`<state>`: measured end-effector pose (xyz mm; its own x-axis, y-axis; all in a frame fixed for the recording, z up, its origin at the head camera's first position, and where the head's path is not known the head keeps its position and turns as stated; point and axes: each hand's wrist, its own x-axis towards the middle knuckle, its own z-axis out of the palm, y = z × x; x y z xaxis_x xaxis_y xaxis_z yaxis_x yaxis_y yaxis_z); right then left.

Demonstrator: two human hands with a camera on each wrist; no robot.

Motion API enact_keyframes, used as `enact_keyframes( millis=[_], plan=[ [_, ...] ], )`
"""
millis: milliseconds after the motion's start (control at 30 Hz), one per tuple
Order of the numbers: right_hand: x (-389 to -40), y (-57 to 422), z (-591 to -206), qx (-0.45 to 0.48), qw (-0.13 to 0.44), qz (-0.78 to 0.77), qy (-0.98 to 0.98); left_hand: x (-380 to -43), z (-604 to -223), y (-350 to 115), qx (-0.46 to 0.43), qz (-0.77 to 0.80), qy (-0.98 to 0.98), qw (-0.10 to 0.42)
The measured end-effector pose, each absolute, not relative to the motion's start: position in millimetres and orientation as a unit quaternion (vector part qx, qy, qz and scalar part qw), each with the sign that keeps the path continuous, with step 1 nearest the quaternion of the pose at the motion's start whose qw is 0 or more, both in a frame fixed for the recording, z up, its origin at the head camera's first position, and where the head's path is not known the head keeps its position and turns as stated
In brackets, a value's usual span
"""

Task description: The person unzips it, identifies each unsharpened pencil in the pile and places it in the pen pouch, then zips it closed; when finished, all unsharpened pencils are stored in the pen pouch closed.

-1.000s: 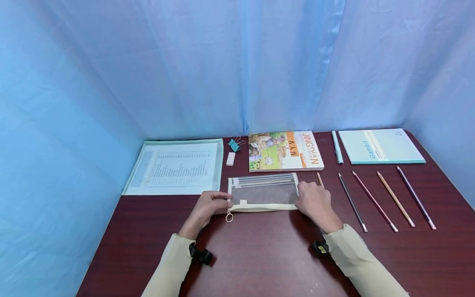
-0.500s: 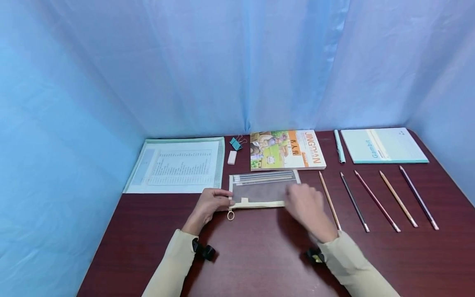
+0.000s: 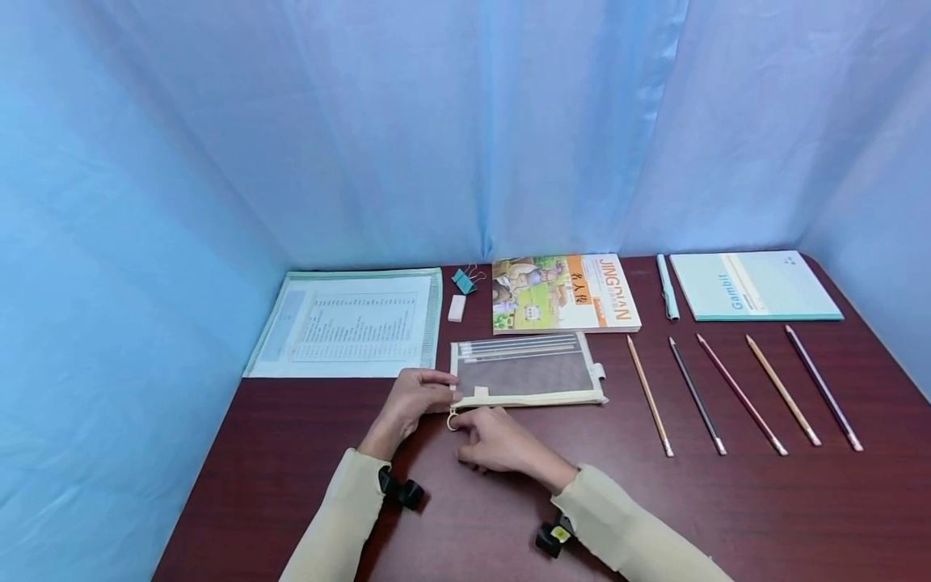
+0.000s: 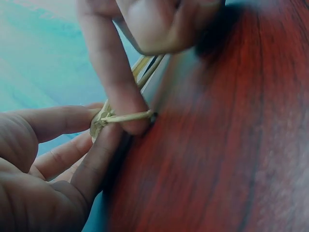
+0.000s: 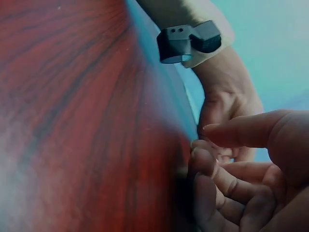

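A see-through mesh pencil case (image 3: 534, 377) with cream edges lies flat on the table, several pencils (image 3: 518, 350) inside along its far side. My left hand (image 3: 410, 406) pinches its near left corner between thumb and fingers. At that corner hangs a cream zipper pull ring (image 4: 129, 117). My right hand (image 3: 503, 443) is at the ring; in the left wrist view its index finger is hooked through it, the other fingers curled. In the right wrist view the right fingers (image 5: 231, 181) hide the ring.
Several pencils (image 3: 650, 394) lie in a row to the right. Behind the case are a book (image 3: 563, 295), an eraser (image 3: 457, 308) and a teal binder clip (image 3: 465, 281). A document pouch (image 3: 349, 327) lies left; a pen (image 3: 667, 289) and a notebook (image 3: 756, 287) lie back right.
My right hand has let go of the case's right end and moved left to the zipper pull ring, uncovering that end and a pencil. My left hand has stayed at the corner.
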<state>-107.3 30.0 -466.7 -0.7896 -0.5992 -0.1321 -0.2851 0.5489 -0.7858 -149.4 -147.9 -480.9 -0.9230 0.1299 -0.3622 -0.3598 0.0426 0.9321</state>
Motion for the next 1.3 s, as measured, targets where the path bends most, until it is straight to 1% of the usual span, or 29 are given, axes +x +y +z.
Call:
enact_keyframes(
  millis=[67, 133, 333, 400, 467, 667, 800, 1033, 1200, 1300],
  plan=[
    [-108, 27, -469, -0.254, 0.195, -0.406, 0.856, -150, -481, -148, -0.083, 0.688, 0.699, 0.176],
    [-109, 24, -470, -0.247, 0.169, -0.402, 0.865, -149, -481, -148, -0.085, 0.686, 0.701, 0.175],
    [-105, 17, -467, -0.217, 0.0, -0.303, 0.928, -150, -481, -148, -0.092, 0.68, 0.707, 0.171],
    [-104, 16, -465, -0.217, -0.031, -0.274, 0.937, -150, -482, -148, -0.092, 0.679, 0.709, 0.17],
    [-103, 15, -464, -0.219, -0.048, -0.26, 0.939, -151, -483, -149, -0.09, 0.675, 0.712, 0.171],
    [-106, 14, -463, -0.196, -0.079, -0.227, 0.951, -151, -484, -150, -0.076, 0.667, 0.721, 0.17],
    [-108, 15, -462, -0.19, -0.086, -0.211, 0.955, -151, -484, -149, -0.074, 0.668, 0.721, 0.169],
    [-114, 28, -463, -0.162, -0.063, -0.238, 0.956, -150, -486, -145, -0.079, 0.676, 0.712, 0.174],
    [-118, 53, -462, -0.123, -0.043, -0.255, 0.958, -150, -484, -146, -0.08, 0.672, 0.715, 0.178],
    [-119, 73, -460, -0.1, -0.043, -0.252, 0.962, -150, -483, -148, -0.081, 0.671, 0.714, 0.183]
  ],
)
